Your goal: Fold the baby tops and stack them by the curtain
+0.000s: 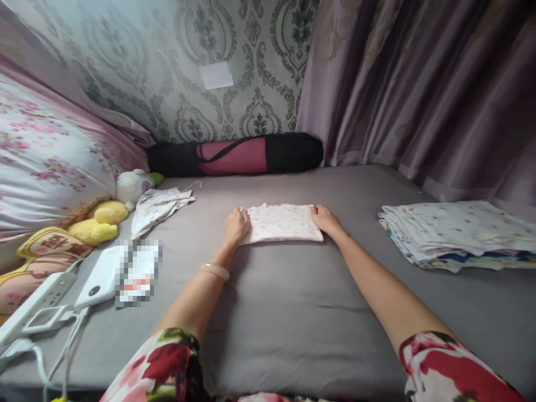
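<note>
A small white garment with a faint pink print (281, 223) lies folded into a flat rectangle on the grey bed sheet (293, 312). My left hand (235, 225) grips its left edge with curled fingers. My right hand (325, 218) holds its right edge the same way. A pale bangle sits on my left wrist. Both arms stretch forward from floral sleeves.
A stack of folded printed cloths (456, 234) lies at the right. An unfolded small garment (157, 206) lies at the left, near plush toys (106, 215), a floral quilt (46, 162), a white power strip (37, 310) and cables. A black and maroon roll bag (237, 154) rests against the wall; curtains hang at right.
</note>
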`<state>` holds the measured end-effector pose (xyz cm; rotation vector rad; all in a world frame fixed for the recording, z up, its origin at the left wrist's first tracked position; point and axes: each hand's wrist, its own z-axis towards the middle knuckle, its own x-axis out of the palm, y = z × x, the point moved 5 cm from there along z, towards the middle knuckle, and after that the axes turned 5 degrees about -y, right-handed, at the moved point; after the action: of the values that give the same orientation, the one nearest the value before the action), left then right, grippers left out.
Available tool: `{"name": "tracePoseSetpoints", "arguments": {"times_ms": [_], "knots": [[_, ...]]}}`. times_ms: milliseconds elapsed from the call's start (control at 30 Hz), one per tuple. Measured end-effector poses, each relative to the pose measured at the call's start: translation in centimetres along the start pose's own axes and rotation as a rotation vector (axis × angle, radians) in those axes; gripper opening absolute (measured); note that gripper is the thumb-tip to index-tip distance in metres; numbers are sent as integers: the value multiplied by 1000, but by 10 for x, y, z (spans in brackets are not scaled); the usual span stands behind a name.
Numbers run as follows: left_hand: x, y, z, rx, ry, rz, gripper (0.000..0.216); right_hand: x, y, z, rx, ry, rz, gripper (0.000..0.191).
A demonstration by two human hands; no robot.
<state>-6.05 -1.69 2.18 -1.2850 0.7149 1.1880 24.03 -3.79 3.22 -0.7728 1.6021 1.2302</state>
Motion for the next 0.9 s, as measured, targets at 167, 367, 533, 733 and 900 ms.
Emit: {"name": "tracePoseSetpoints", "arguments": {"times_ms": [167,367,533,733,900], "knots": [[-23,-25,-16,129,-170,98,34,-13,10,-16,-72,-169,-48,40],[-3,-78,-47,522,32,76,29,16,76,-40,-540,-177,-109,38],[12,-75,-52,619,149,69,34,41,89,-45,-614,-136,-140,44],[19,-63,-52,691,202,85,48,48,84,-45,-595,-89,-125,49],[22,-60,-53,760,242,118,60,51,82,-45,-577,-80,-117,52]]}}
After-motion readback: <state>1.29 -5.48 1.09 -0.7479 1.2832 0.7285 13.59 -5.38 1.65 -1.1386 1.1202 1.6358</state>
